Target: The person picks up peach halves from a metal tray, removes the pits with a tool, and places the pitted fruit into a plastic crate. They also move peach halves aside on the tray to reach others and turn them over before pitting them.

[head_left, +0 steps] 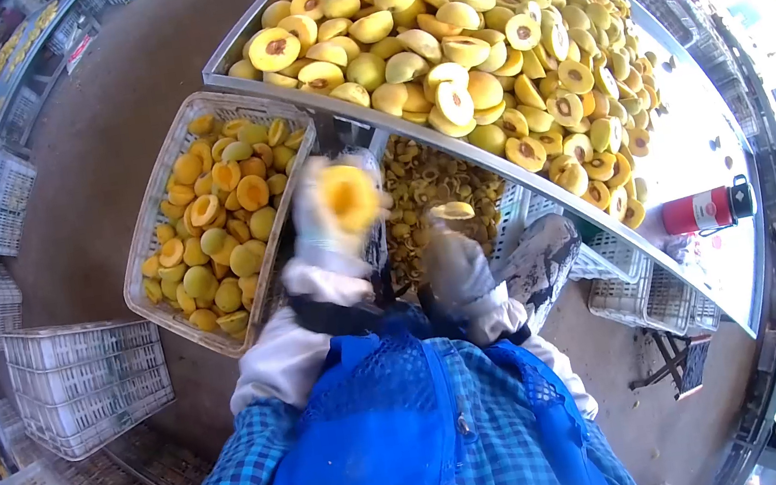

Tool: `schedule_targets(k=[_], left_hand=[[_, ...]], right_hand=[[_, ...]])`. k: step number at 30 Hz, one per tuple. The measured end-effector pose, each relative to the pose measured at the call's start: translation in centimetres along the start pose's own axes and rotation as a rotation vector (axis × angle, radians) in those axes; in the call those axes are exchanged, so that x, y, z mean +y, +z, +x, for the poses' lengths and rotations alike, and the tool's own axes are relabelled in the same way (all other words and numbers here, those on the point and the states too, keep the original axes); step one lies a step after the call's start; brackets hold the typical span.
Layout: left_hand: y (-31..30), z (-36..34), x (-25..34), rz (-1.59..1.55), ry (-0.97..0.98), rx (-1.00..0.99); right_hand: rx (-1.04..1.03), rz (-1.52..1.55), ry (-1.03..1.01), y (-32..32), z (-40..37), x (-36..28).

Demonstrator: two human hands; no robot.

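Observation:
My left hand [323, 237], in a pale glove and blurred by motion, is closed on a halved yellow peach [349, 196], its hollow facing up. It is beside the rim of a plastic crate [142, 239] holding peach halves [224, 221]. My right hand [457, 267], also gloved, is closed over a heap of peach scraps [422, 163] under the table edge. A thin yellowish piece [452, 211] shows at its fingertips; blur hides whether a tool is there. Above both hands, many cut peaches [469, 42], several with brown pits, lie piled on a metal table [538, 184].
A red and black bottle [706, 210] stands at the table's right end. Stacked white crates [90, 384] stand on the floor at left, and more crates [648, 290] are beneath the table. A folding stool [678, 362] is at lower right.

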State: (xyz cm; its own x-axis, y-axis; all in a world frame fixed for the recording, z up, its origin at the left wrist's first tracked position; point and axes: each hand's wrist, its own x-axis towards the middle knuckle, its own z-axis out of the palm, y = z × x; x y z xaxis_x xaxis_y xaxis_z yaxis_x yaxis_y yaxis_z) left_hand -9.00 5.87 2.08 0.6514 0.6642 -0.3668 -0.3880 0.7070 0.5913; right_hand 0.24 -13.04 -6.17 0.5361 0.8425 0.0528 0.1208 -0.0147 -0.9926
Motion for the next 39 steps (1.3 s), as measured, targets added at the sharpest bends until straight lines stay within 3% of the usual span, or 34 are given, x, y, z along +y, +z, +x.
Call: schedule_targets(k=[2,4,5,6,7,8,9,10,12,14,16,18,20,21,24,26,28,30,31,32,33,35,36,39], left_hand=[[-4.9,1.8,4.5,0.210,0.388,0.169],[-11.6,6.1,7.3,0.988,0.777,0.365],[-13.1,5.3,8.7,1.593,0.872,0.455],[-13.4,5.1,9.6,2.202,0.942,0.530],[-11.1,4.8,11.1,2.312,1.198,0.474],[-8.2,5.3,11.9,2.161,1.185,0.365],[-4.6,6.3,12.1,2.009,1.153,0.256],[-1.1,7.3,11.7,1.851,1.113,0.156],[5.8,8.5,9.9,1.790,1.024,-0.265],[9.8,11.1,7.0,1.956,1.035,-0.457],[11.9,14.6,4.2,1.914,1.110,-0.456],[13.9,16.4,3.6,2.083,0.915,-0.552],[14.7,18.1,4.2,2.111,0.619,-0.678],[14.9,18.1,4.8,2.138,0.578,-0.728],[13.4,19.9,5.2,2.112,0.588,-0.800],[13.7,19.4,5.1,2.128,0.645,-0.770],[13.4,18.9,4.4,2.138,0.701,-0.588],[13.2,17.8,3.7,1.916,0.653,-0.367],[10.6,20.9,2.3,1.670,0.836,-0.272],[9.8,21.2,2.0,1.467,0.854,-0.157],[10.0,21.1,2.3,1.249,0.720,-0.148],[11.2,19.4,2.7,0.882,0.524,-0.070],[12.2,17.7,2.9,0.735,0.460,-0.001],[12.4,15.3,3.1,0.306,0.226,-0.154]], right_hand=[[-0.001,0.015,0.220,-0.7,-0.4,3.3],[0.011,0.112,0.370,-0.4,-0.6,4.8],[0.021,0.178,0.442,-0.1,-0.9,4.9],[0.007,-0.016,0.139,0.1,-0.6,5.9],[-0.005,-0.041,0.150,0.2,-0.1,6.1],[-0.017,-0.065,0.161,0.2,0.5,6.1],[-0.040,0.090,0.483,0.3,0.5,4.9],[-0.048,0.111,0.592,0.3,0.6,3.1],[-0.056,0.148,0.813,0.2,0.9,-0.3],[-0.077,0.086,0.815,0.0,1.4,-2.1],[0.019,-0.038,0.482,0.1,0.4,-0.4],[0.107,-0.001,0.381,-0.3,0.0,-1.3],[0.079,0.039,0.497,-1.5,-0.7,-0.7],[0.063,0.064,0.550,-1.9,-0.9,-0.4],[0.221,0.011,0.221,-1.9,-0.9,0.0],[0.207,-0.071,0.250,-2.8,-0.4,-1.4],[0.192,-0.083,0.263,-3.0,-0.3,0.7],[0.230,0.053,0.301,-3.5,-0.3,0.9],[0.267,0.068,0.268,-3.7,-0.3,-0.3],[0.304,0.082,0.236,-3.9,-0.2,-1.8],[0.304,0.001,0.241,-4.5,-0.2,-4.5],[0.302,0.008,0.190,-5.5,1.2,3.7],[0.303,-0.026,0.153,-5.6,1.0,1.1],[0.303,-0.088,0.058,-5.8,1.4,-5.2]])
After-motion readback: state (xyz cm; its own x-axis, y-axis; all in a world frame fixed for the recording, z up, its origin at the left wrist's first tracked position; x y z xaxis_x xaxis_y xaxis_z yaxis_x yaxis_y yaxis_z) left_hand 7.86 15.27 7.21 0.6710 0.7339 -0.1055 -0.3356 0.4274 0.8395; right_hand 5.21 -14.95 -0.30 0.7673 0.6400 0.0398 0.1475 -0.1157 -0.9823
